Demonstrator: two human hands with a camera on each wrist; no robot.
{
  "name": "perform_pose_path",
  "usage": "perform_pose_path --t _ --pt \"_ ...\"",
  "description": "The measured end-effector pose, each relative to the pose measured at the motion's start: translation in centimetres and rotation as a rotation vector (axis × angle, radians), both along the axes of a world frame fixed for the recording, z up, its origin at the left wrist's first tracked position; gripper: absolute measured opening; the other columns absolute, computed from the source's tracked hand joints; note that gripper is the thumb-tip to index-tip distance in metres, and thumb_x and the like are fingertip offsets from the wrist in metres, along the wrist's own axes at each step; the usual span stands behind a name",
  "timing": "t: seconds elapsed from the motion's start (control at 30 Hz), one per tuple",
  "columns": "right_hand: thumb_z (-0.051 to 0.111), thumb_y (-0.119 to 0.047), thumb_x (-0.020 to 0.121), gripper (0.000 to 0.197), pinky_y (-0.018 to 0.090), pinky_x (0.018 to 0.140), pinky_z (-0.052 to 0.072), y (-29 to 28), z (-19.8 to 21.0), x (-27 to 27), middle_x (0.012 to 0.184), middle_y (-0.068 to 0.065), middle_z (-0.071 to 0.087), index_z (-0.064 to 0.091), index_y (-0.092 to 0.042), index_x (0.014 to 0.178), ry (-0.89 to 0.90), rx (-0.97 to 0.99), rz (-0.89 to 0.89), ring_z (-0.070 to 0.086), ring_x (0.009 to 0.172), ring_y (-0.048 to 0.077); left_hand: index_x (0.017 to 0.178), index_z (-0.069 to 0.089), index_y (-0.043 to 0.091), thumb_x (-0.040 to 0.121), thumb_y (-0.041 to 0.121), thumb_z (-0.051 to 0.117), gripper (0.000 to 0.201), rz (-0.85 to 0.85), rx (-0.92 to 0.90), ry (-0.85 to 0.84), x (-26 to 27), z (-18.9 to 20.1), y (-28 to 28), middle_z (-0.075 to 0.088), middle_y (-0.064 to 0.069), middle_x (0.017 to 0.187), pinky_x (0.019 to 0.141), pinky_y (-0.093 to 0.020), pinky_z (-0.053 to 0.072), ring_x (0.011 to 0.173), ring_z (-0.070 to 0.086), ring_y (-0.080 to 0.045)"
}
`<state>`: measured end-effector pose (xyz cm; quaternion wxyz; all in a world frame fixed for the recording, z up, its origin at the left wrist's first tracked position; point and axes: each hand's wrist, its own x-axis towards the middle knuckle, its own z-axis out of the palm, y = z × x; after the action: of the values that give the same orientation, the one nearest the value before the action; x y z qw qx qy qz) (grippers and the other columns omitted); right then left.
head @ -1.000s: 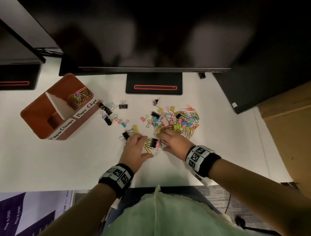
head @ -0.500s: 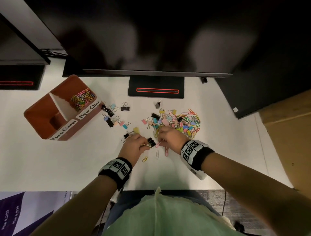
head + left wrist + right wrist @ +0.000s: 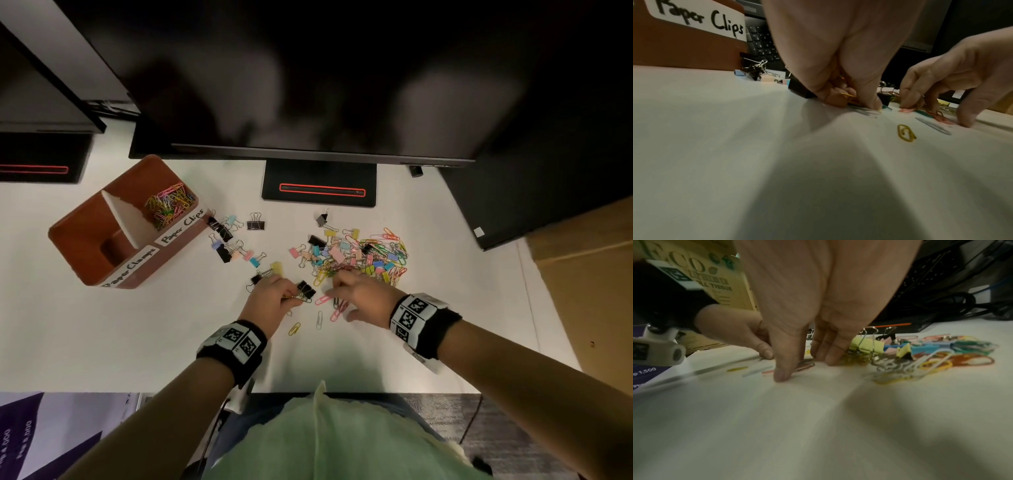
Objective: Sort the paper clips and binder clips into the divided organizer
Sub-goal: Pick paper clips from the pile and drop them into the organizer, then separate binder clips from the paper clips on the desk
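Observation:
A brown divided organizer [image 3: 85, 260] stands at the left; its "Paper Clips" compartment holds coloured paper clips [image 3: 168, 205]. A mixed pile of clips [image 3: 363, 255] lies in the middle of the table, with loose binder clips [image 3: 233, 243] beside the organizer. My left hand [image 3: 291, 298] pinches a yellow paper clip [image 3: 849, 97] on the table, right next to a black binder clip [image 3: 306, 289]. My right hand [image 3: 342, 299] rests its thumb and fingertips [image 3: 781, 376] on the table at the pile's near edge, over a few paper clips [image 3: 804, 365]. A yellow paper clip [image 3: 294, 328] lies loose near me.
A monitor stand [image 3: 318, 185] and a dark screen sit behind the pile. There is a cardboard box [image 3: 582, 274] at the right. A keyboard [image 3: 760, 43] lies behind the organizer. The table's front edge [image 3: 342, 390] is close to my body.
Both hands have moved a little away from me toward the pile. A few paper clips now lie loose on the table behind them. The left hand has closed on a clip.

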<state>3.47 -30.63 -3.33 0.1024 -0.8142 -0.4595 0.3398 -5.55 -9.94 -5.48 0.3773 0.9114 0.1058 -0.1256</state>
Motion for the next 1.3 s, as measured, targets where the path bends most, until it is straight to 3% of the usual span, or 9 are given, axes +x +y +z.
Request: perform_pose_path --t 0.17,0.3,0.47,0.73,0.87,0.97,1.03,1.17,1.3 --pt "0.061 -0.017 0.086 0.025 0.041 0.090 0.045 0.8 -0.3 0.0 0.106 0.013 0.060 0.066 -0.008 0.109 0.012 0.103 -0.113 0.051 0.105 0.029 0.091 0.069 0.006 0.073 0.004 0.073 0.019 -0.047 -0.026 0.007 -0.7 0.5 0.9 0.049 0.000 0.093 0.077 -0.016 0.040 0.084 0.050 -0.014" --pt "0.058 -0.022 0.088 0.020 0.033 0.088 0.040 2.0 -0.2 0.4 0.103 0.011 0.061 0.067 -0.009 0.101 0.019 0.013 -0.110 0.049 0.105 0.026 0.081 0.068 0.003 0.075 0.005 0.070 0.006 -0.097 0.028 0.002 -0.9 0.4 0.8 0.050 -0.002 0.085 0.074 -0.027 0.040 0.082 0.053 -0.023" --pt "0.058 -0.025 0.088 0.021 0.033 0.087 0.042 2.9 0.1 0.7 0.103 0.010 0.063 0.068 -0.008 0.097 0.020 -0.043 -0.081 0.052 0.101 0.025 0.082 0.066 0.004 0.079 0.009 0.067 0.006 -0.138 0.087 -0.009 -0.5 0.3 0.8 0.056 -0.007 0.080 0.071 -0.025 0.034 0.082 0.051 -0.023" --pt "0.049 -0.024 0.092 0.023 0.036 0.080 0.049 2.5 0.1 0.1 0.100 0.013 0.062 0.064 -0.007 0.095 -0.008 -0.035 -0.126 0.058 0.093 0.028 0.088 0.067 0.003 0.081 0.006 0.065 0.008 -0.220 0.149 -0.111 -0.4 0.5 1.6 0.066 -0.014 0.084 0.072 -0.032 0.050 0.079 0.062 -0.031" --pt "0.050 -0.025 0.092 0.023 0.036 0.078 0.048 2.3 0.6 0.3 0.093 0.011 0.062 0.065 -0.007 0.090 0.000 0.006 -0.161 0.056 0.087 0.025 0.093 0.067 0.005 0.085 0.011 0.062 0.011 -0.126 0.070 -0.117 0.0 2.1 2.9 0.067 -0.011 0.091 0.080 -0.035 0.050 0.084 0.061 -0.024" --pt "0.055 -0.018 0.087 0.016 0.038 0.079 0.049 2.8 2.0 1.0 0.087 0.009 0.063 0.067 -0.007 0.088 -0.006 0.102 -0.214 0.052 0.079 0.019 0.091 0.068 0.006 0.081 0.007 0.066 0.010 0.002 0.012 -0.222 0.1 4.7 4.7 0.068 -0.009 0.089 0.085 -0.025 0.050 0.081 0.063 -0.010" --pt "0.058 -0.017 0.085 0.013 0.037 0.079 0.050 4.1 3.7 1.6 0.087 0.007 0.064 0.068 -0.009 0.089 -0.017 0.177 -0.240 0.055 0.079 0.019 0.088 0.068 0.011 0.080 0.008 0.067 0.009 0.104 -0.006 -0.268 0.3 6.8 6.9 0.068 -0.002 0.088 0.075 -0.013 0.049 0.077 0.060 0.005" --pt "0.061 -0.017 0.085 0.012 0.026 0.076 0.049 11.1 7.6 3.1 0.088 0.003 0.064 0.069 -0.013 0.094 -0.060 0.347 -0.211 0.055 0.075 0.012 0.083 0.064 0.023 0.082 0.018 0.068 0.007 0.360 0.022 -0.303 1.3 10.6 12.6 0.064 0.008 0.074 0.061 -0.011 0.049 0.063 0.059 -0.006" --pt "0.059 -0.015 0.085 0.012 0.029 0.078 0.049 21.7 9.7 4.1 0.092 0.007 0.064 0.067 -0.011 0.093 -0.092 0.450 -0.195 0.058 0.082 0.018 0.093 0.064 0.012 0.085 0.018 0.064 0.010 0.487 0.128 -0.217 3.2 11.9 17.6 0.062 0.002 0.078 0.051 -0.002 0.038 0.061 0.051 0.003"
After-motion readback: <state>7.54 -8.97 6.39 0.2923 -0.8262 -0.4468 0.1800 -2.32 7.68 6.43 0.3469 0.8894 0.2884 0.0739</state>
